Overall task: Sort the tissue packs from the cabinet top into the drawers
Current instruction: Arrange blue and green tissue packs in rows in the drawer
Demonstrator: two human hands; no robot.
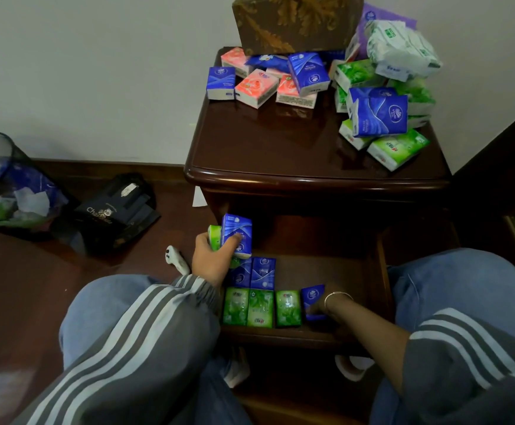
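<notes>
The person is crouching before the dark glossy wooden cabinet (280, 154), its open lower drawer (342, 271) partly filled. The left hand (211, 262), at nine o'clock of the drawer, is gripping a blue film-wrapped tissue pack (236, 234) and a green one (214, 237) together. The right hand (323, 305), at five o'clock, is closing on a blue pack (313, 297) being seated beside the row of green packs (262, 306). It should be pressed upright and snug, since the slick wrappers look slippery. At twelve o'clock, soft crinkly blue, pink and green packs (375, 113) are crowding the cabinet top.
</notes>
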